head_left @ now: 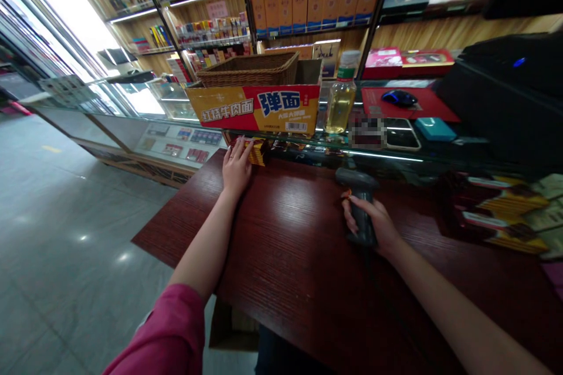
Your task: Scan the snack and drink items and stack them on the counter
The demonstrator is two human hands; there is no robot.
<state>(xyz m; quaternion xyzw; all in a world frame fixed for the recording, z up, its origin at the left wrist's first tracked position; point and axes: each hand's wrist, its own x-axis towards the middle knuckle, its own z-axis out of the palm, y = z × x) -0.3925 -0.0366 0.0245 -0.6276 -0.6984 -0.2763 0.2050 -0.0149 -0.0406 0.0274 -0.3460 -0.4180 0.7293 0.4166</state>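
My right hand (373, 220) is wrapped round the grip of a dark handheld barcode scanner (361, 234), its head pointing away to the left above the dark red wooden tabletop (281, 258). A cable seems to run down from the scanner. At the far left edge of the tabletop, my left hand (237, 164) lies with its fingers stretched out against a small yellow and brown packet (257, 152). The fingers cover part of that packet. On the right side lie more yellow and brown packets (497, 205), blurred, beside several pale green packs (548, 205).
Behind the tabletop, a glass counter holds a noodle carton (264, 108) with a wicker basket (246, 73), a bottle of yellow liquid (341, 99), a phone (402, 133), a teal box (435, 129) and a mouse (399, 98). A dark monitor (514, 99) stands right.
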